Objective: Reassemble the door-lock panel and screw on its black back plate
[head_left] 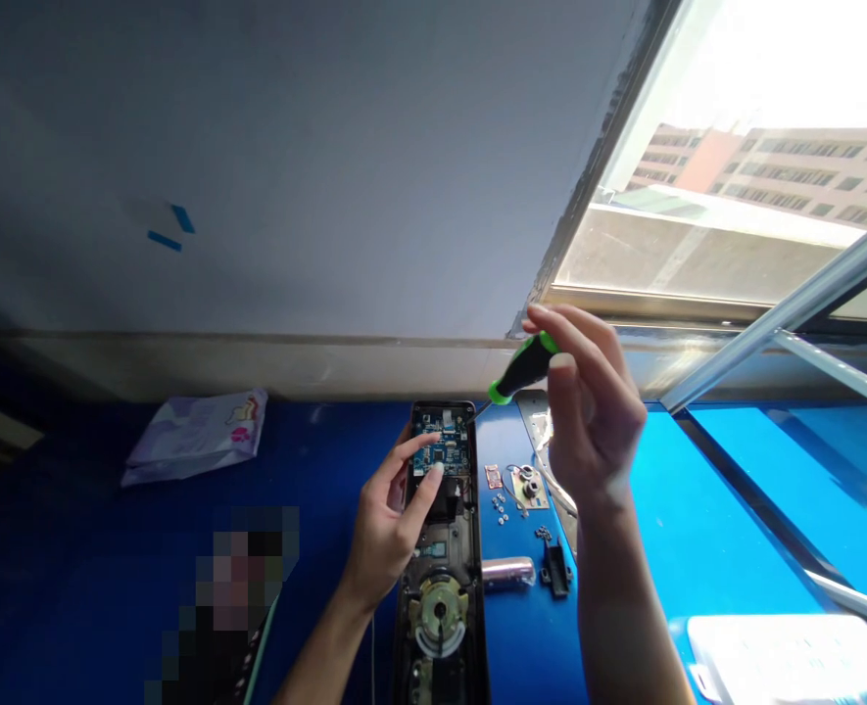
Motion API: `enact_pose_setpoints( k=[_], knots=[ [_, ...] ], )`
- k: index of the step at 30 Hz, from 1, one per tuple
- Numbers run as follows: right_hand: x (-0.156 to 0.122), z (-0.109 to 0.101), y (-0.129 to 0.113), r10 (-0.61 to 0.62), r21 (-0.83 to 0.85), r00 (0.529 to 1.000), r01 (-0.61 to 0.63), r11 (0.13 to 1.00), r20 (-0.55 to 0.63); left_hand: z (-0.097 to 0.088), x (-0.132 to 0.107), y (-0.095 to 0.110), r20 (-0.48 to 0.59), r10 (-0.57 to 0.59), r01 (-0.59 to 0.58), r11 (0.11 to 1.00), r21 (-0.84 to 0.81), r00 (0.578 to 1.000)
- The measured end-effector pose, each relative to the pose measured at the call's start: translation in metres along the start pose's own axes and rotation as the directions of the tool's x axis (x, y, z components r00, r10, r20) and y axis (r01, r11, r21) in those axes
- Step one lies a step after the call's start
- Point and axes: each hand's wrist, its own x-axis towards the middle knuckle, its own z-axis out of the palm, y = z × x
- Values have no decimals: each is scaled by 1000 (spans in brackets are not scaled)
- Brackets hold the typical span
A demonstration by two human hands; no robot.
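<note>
A long black device casing [476, 548] lies on the blue table, its inside facing up. At its far end sits a blue circuit board [449, 455], and nearer to me is a round speaker [440, 609]. My left hand [387, 519] grips the casing's left side, with thumb and index finger resting on the board. My right hand [599, 411] holds a green and black screwdriver [519, 370] by the end of its handle. The screwdriver is tilted, its shaft pointing down-left to the casing's upper right edge. Whether the tip sits in a screw is too small to tell.
Right of the casing lie a small board with round parts [528, 487], loose screws [501, 509], a black plastic part [554, 570] and a shiny pinkish cylinder [510, 572]. A purple-white packet [196, 436] is at left, a white box [793, 658] at lower right. A wall stands behind.
</note>
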Motion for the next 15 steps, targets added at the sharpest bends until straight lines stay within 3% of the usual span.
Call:
enact_pose_setpoints(
  k=[3,7,9,13,15],
  knots=[
    [-1,0,2,34,141,995,-48,989,98,1,1,1,-5,1,-1,1000,-10,1000],
    [-1,-3,3,-36,4,998,36,999,-56,2,3,2,-10,21,-21,1000,-14,1000],
    [0,-5,2,-66,-74,995,61,995,-74,2,3,2,-11,39,-39,999,-6,999],
    [0,-7,1,-9,15,996,7,1000,90,2,3,3,-12,55,-55,998,-6,998],
    [-1,-7,0,10,40,994,-15,999,106,3,3,3,-14,51,-51,999,-12,999]
  ],
)
